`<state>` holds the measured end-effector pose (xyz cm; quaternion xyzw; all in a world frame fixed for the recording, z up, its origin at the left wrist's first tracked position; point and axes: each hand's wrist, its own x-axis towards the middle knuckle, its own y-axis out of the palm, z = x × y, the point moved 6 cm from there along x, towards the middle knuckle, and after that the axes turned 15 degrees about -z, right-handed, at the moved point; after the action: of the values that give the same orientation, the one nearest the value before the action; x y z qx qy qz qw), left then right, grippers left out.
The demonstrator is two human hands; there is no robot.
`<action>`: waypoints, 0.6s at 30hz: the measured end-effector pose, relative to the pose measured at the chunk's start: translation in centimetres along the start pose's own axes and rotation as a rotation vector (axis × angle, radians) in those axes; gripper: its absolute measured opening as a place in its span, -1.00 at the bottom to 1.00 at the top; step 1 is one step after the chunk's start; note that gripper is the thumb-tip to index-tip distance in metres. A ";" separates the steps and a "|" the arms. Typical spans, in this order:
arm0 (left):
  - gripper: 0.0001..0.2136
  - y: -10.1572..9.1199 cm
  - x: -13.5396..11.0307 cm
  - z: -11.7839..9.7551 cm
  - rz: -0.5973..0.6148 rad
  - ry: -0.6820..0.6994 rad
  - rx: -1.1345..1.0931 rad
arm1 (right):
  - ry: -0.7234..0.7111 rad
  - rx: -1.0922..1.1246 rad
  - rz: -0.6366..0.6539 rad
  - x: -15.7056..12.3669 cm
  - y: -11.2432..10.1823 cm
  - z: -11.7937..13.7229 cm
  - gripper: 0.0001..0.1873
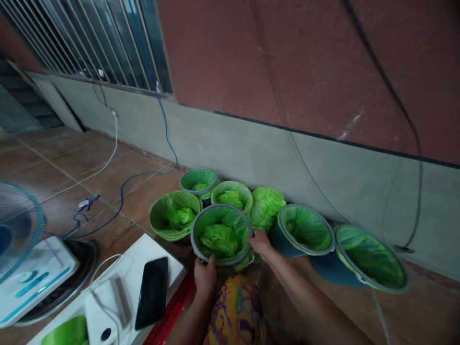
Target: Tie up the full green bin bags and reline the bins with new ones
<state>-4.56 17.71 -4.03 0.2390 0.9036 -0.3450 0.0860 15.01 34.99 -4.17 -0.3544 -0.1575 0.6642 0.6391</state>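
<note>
Tiled floor [138, 203] meets a red-and-grey wall [230, 143]. Left hand [206, 273] and right hand [259, 243] grip the central bin [193, 239] at seven and three o'clock, fingers curled on its rim. Likely light; the stiff rim seems the best hold, as the green liner [221, 215] looks flimsy, slippery. Crumpled film [221, 239] lies inside; bins [158, 209] at ten, eleven and twelve hold similar bundles.

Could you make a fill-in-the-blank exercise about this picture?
The left hand and right hand hold the round open bin by its grey ____.
The black rectangular phone lies on a surface coloured ____.
The bin's crumpled plastic lining is coloured ____.
Parallel metal ____ cover the wide window.

Missing: rim; white; green; bars.
</note>
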 end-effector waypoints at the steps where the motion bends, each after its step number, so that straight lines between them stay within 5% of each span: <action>1: -0.72 -0.3 -0.7 -0.8 0.031 0.001 -0.083 | -0.011 0.017 -0.004 -0.4 -1.4 0.4 -0.92; 7: -0.71 -1.6 -6.8 -7.0 0.401 0.058 -0.447 | 0.014 0.349 -0.075 -5.5 -12.1 -1.7 -0.83; 12: -0.63 -0.8 -13.1 -11.1 0.622 0.261 -0.253 | 0.166 0.410 -0.280 -11.9 -19.4 -9.8 -0.67; 15: -0.61 1.0 -16.3 -10.6 0.589 0.470 -0.026 | 0.205 0.298 -0.422 -15.3 -20.9 -15.0 -0.69; 18: -0.64 4.0 -18.1 -7.2 0.546 0.526 0.266 | 0.258 0.053 -0.486 -17.4 -20.4 -19.4 -0.73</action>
<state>13.24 18.35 4.79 0.5596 0.7455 -0.3503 -0.0916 41.87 16.27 0.43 -0.3713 -0.1378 0.4446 0.8034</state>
